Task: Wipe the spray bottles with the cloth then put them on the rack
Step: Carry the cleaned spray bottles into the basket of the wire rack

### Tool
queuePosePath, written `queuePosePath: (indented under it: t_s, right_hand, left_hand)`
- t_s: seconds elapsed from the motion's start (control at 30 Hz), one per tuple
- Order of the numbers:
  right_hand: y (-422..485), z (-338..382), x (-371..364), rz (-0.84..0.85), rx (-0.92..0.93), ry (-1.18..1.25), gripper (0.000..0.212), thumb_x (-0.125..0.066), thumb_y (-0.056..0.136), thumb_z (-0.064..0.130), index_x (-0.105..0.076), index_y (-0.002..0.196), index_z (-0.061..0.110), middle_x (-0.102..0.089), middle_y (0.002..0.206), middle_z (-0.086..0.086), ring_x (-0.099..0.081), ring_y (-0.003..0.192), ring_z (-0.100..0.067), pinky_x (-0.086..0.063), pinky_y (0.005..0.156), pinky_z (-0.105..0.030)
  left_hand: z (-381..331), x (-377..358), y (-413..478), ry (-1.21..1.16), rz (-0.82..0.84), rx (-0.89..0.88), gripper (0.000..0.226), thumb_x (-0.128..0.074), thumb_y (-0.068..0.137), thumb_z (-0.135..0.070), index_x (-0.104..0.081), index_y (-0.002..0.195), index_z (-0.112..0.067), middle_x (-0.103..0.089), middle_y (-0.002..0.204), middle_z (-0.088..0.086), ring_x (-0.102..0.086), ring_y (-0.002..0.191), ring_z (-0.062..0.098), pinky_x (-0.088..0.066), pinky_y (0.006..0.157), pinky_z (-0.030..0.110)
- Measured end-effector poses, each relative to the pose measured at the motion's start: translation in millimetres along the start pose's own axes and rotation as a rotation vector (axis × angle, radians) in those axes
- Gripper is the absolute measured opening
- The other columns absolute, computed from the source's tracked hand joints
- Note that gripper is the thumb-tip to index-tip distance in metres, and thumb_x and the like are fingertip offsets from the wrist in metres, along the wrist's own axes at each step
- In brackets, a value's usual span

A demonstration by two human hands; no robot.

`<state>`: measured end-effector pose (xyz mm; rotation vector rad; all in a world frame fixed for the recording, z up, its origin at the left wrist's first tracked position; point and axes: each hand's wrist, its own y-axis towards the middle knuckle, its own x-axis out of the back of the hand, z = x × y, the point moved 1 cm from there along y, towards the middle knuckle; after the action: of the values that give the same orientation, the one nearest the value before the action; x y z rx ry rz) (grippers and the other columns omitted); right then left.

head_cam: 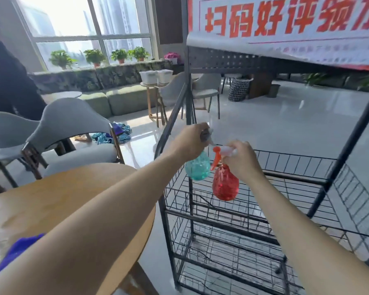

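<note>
Arms were stretched forward from the bottom edge of the frame, both bare and nearly straight, and they came close together near the centre of the picture. The left hand (192,141) was seen from its back, with the wrist bent a little downward. Its fingers were curled around the sprayer head of the teal spray bottle (197,167), so it was gripping this bottle from above. The body of the bottle hung under the hand.

The right hand (241,160) was just to the right of it and a little lower. It also had curled fingers and was holding the white sprayer head of the red spray bottle (225,186). The orange trigger of this bottle pointed left, toward the teal one. The two bottles hung just beside each other; I could not tell whether they touched. Both were in the air, in front of the upper shelf of the black wire rack (338,165), which filled the right half of the frame. They did not rest on any shelf.

The purple cloth (19,252) lay at the lower left, on the round wooden table (62,194), partly hidden behind the left forearm and well apart from both hands. Grey chairs (73,124) stood at the left behind the table. A banner (285,24) with red characters hung at the upper right, over the top of the rack. A green sofa (119,101) and potted plants (94,56) were under the window at the upper left.
</note>
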<state>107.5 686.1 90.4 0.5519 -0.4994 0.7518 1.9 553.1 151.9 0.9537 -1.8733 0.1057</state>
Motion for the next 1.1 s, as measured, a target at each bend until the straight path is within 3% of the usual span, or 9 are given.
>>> queuePosePath:
  t_s: [0.1,0.17,0.33,0.53,0.7,0.83,0.9,1.0,1.1]
  right_hand:
    - [5.8,2.8,1.6,-0.011,0.035,0.014,0.007,-0.072,0.089,0.009,-0.070,0.094,0.014,-0.059,0.096,-0.007,-0.057,0.097,-0.028,-0.037,0.070,-0.030]
    - [10.6,3.8,0.8,-0.034,0.045,0.023,0.011,-0.071,0.094,0.010,-0.071,0.105,0.014,-0.052,0.102,-0.005,-0.052,0.098,-0.024,-0.038,0.073,-0.028]
    - [25.3,-0.1,-13.7,-0.065,0.021,0.007,0.035,-0.058,0.105,0.009,-0.064,0.139,0.015,-0.046,0.123,-0.008,-0.048,0.105,-0.017,-0.039,0.095,-0.020]
    - [41.4,-6.9,-23.9,0.015,-0.011,0.029,0.058,-0.058,0.104,-0.001,-0.056,0.151,0.032,-0.041,0.130,-0.002,-0.056,0.122,-0.021,-0.045,0.105,-0.028]
    - [36.2,2.1,-22.5,-0.004,-0.037,0.057,0.061,-0.055,0.103,-0.004,-0.053,0.153,0.030,-0.039,0.131,-0.001,-0.049,0.113,-0.015,-0.040,0.102,-0.023]
    - [31.8,21.3,-16.4,-0.068,-0.048,-0.003,0.056,-0.055,0.099,-0.001,-0.056,0.150,0.022,-0.044,0.138,-0.011,-0.055,0.119,-0.029,-0.045,0.102,-0.030]
    - [26.4,35.9,-12.8,-0.102,-0.043,-0.033,0.050,-0.056,0.099,0.003,-0.060,0.146,0.021,-0.047,0.139,-0.014,-0.055,0.123,-0.033,-0.047,0.101,-0.035]
    - [15.0,63.4,-9.5,-0.108,-0.002,-0.024,0.039,-0.060,0.100,0.009,-0.064,0.138,0.020,-0.051,0.139,-0.013,-0.057,0.124,-0.033,-0.049,0.099,-0.036]
    - [-2.3,96.8,-10.0,-0.085,0.051,0.012,0.041,-0.063,0.097,0.008,-0.065,0.135,0.023,-0.055,0.137,-0.010,-0.057,0.124,-0.031,-0.052,0.102,-0.042]
  left_hand:
    - [20.2,-22.1,6.0,0.054,0.001,0.002,0.018,-0.062,0.105,-0.003,-0.068,0.122,-0.008,-0.065,0.103,0.002,-0.062,0.094,0.019,-0.039,0.065,0.013]
    - [28.9,-27.7,14.6,0.044,-0.054,0.030,0.024,-0.060,0.105,0.000,-0.067,0.126,-0.008,-0.065,0.108,0.005,-0.061,0.094,0.018,-0.038,0.061,0.012]
    - [36.2,-36.0,36.2,0.064,-0.138,0.029,0.029,-0.060,0.105,-0.001,-0.068,0.132,-0.008,-0.057,0.113,0.005,-0.056,0.093,0.016,-0.042,0.070,0.015]
    - [33.7,-40.6,52.1,0.077,-0.088,0.037,0.040,-0.063,0.105,-0.002,-0.060,0.143,-0.011,-0.054,0.126,0.009,-0.054,0.103,0.017,-0.052,0.099,0.027]
    - [23.0,-23.7,56.2,-0.024,-0.033,0.091,0.066,-0.074,0.099,-0.012,-0.045,0.158,-0.016,-0.044,0.152,0.015,-0.062,0.122,0.029,-0.057,0.103,0.040]
    - [12.9,1.9,45.0,-0.026,-0.081,0.071,0.056,-0.072,0.102,-0.024,-0.049,0.152,-0.014,-0.043,0.156,0.012,-0.062,0.103,0.016,-0.047,0.077,0.017]
    - [9.4,15.5,37.9,0.008,-0.107,0.018,0.049,-0.069,0.104,-0.021,-0.051,0.149,-0.012,-0.047,0.153,0.013,-0.060,0.111,0.020,-0.040,0.084,0.015]
    - [2.7,32.4,20.9,0.039,-0.112,-0.054,0.036,-0.060,0.108,-0.017,-0.055,0.143,-0.013,-0.055,0.143,0.012,-0.062,0.114,0.023,-0.050,0.098,0.031]
    - [1.6,51.5,-2.8,0.075,-0.118,-0.109,0.030,-0.052,0.108,-0.006,-0.059,0.137,-0.011,-0.059,0.135,0.011,-0.058,0.111,0.021,-0.047,0.096,0.029]
